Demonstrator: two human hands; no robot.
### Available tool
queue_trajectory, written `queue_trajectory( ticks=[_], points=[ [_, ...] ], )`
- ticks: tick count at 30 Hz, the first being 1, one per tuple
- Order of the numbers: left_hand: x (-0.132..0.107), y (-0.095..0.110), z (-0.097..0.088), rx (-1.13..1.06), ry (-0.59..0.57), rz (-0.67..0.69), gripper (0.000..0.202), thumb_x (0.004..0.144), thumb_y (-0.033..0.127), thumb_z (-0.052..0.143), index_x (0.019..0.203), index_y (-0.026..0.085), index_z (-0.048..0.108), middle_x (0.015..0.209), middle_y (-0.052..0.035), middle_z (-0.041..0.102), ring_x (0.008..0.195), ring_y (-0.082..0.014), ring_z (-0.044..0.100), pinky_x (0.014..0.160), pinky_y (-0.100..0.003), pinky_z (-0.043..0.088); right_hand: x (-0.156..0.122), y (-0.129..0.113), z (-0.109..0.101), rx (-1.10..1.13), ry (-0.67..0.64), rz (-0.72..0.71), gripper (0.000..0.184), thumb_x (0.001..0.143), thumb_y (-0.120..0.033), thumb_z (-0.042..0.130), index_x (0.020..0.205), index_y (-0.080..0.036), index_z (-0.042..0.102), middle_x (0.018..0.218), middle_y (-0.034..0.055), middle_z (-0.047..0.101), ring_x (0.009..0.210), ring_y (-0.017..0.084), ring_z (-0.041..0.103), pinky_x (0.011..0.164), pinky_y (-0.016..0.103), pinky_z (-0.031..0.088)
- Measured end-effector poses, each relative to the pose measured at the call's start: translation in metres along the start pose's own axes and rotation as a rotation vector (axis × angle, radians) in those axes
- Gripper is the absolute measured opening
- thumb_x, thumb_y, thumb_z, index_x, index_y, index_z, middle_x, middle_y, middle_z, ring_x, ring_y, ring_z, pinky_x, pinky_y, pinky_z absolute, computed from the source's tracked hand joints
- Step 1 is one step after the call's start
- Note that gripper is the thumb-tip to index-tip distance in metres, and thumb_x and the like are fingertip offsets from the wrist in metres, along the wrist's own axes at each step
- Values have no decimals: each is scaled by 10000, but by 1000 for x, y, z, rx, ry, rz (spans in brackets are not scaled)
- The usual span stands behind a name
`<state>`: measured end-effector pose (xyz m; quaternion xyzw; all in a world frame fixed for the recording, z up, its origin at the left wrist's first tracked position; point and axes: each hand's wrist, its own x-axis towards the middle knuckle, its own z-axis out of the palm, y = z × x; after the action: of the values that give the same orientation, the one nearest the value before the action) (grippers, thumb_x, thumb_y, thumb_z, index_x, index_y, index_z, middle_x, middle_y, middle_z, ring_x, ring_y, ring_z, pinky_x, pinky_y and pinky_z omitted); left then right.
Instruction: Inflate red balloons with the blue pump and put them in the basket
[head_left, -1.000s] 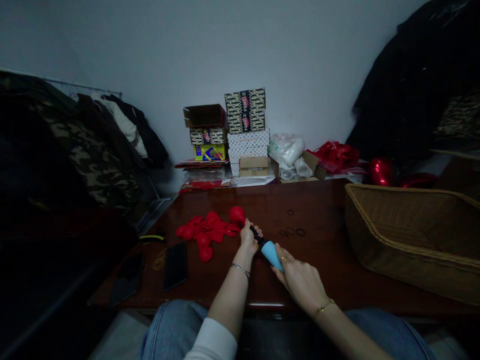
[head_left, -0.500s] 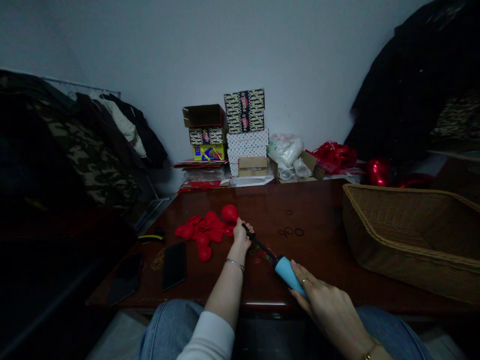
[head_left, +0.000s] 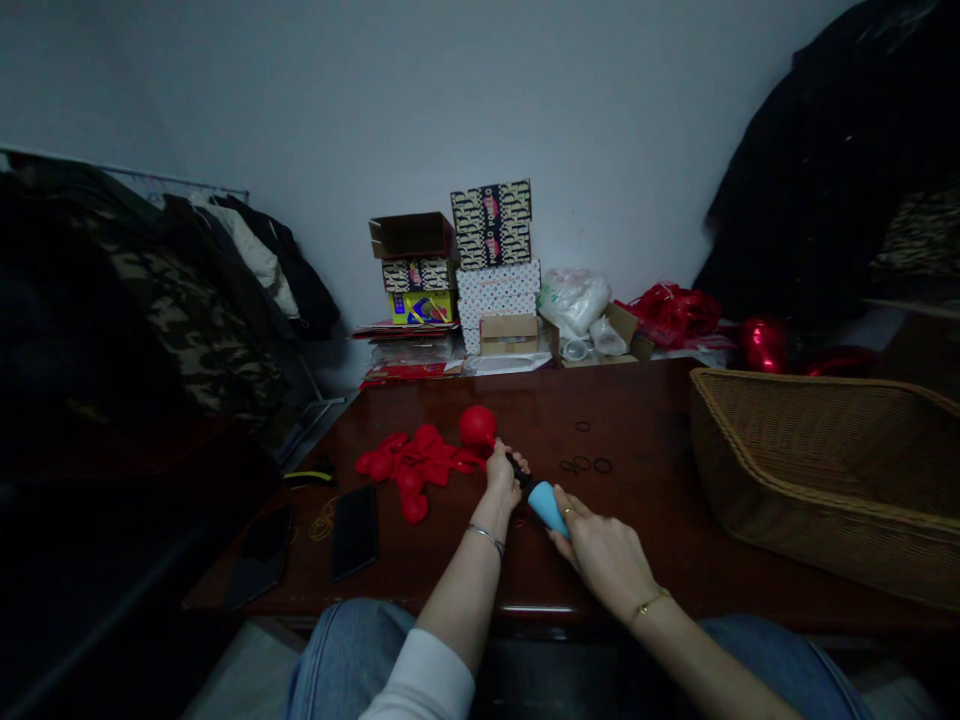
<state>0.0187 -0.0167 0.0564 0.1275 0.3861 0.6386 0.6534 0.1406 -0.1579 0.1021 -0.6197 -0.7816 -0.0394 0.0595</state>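
A partly filled red balloon (head_left: 478, 430) sits on the black nozzle end of a balloon pump (head_left: 548, 508). My left hand (head_left: 504, 470) is closed around the balloon's neck and that nozzle; its fingers partly hide both. Wrapped round the pump's light-blue barrel is my right hand (head_left: 600, 550), close behind the left. Only a short black stretch of the pump shows between the two hands. Left of my left hand lies a heap of limp red balloons (head_left: 420, 462) on the dark wooden table (head_left: 637, 420).
Several black rings (head_left: 583, 464) lie right of my hands. A wicker basket (head_left: 817, 500) stands at the right. Two dark phone-like slabs (head_left: 355, 533) and yellowish rubber bands (head_left: 322, 520) lie at the left. Stacked boxes (head_left: 495, 290) and a plastic bag (head_left: 574, 300) line the back.
My right hand has pushed the blue barrel up and left toward my left hand, so less of the black shaft shows. The balloon looks somewhat bigger. The view has shifted slightly.
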Motion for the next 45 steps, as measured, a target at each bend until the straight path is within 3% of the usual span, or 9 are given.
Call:
queue_trajectory(
  ticks=[8, 20, 24, 30, 36, 45],
  points=[
    [5, -1, -8, 2, 3, 22, 295, 886, 397, 434, 685, 188, 380, 483, 50, 366, 370, -73, 359, 374, -173, 273, 2, -4, 12, 28, 5, 6, 524, 892, -365, 341, 1382, -181, 331, 1321, 133, 495, 779, 204, 667, 620, 319, 523],
    [19, 21, -16, -26, 36, 45, 301, 865, 421, 473, 696, 189, 382, 499, 57, 373, 366, -62, 360, 374, -166, 279, -47, 22, 9, 101, -32, -9, 499, 891, -306, 329, 1377, -191, 342, 1364, 70, 430, 981, 199, 625, 756, 335, 539],
    [18, 19, -15, -33, 20, 42, 310, 884, 426, 429, 691, 189, 373, 484, 61, 350, 358, -60, 342, 370, -164, 264, -54, 27, 9, 96, -41, 8, 493, 897, -320, 306, 1370, -189, 354, 1353, 69, 444, 904, 203, 652, 691, 346, 555],
    [7, 10, -6, -26, -1, 47, 301, 894, 414, 406, 696, 191, 368, 483, 60, 344, 354, -64, 338, 366, -166, 249, -40, 20, 2, 77, -78, 29, 501, 888, -308, 311, 1374, -193, 348, 1343, 81, 464, 855, 215, 662, 682, 365, 546],
    [-6, -4, 5, 16, -10, 2, 286, 898, 395, 393, 697, 193, 365, 480, 55, 357, 361, -71, 352, 372, -173, 261, -9, 5, -2, 50, -32, 39, 507, 892, -339, 322, 1379, -199, 340, 1315, 113, 503, 807, 203, 668, 656, 314, 522],
    [-4, -6, -3, 27, 23, -4, 275, 890, 373, 424, 691, 190, 372, 490, 51, 371, 368, -74, 372, 376, -173, 282, 1, -3, 8, 47, -9, 22, 512, 893, -352, 337, 1374, -174, 344, 1313, 129, 504, 789, 204, 669, 623, 312, 521]
  ],
)
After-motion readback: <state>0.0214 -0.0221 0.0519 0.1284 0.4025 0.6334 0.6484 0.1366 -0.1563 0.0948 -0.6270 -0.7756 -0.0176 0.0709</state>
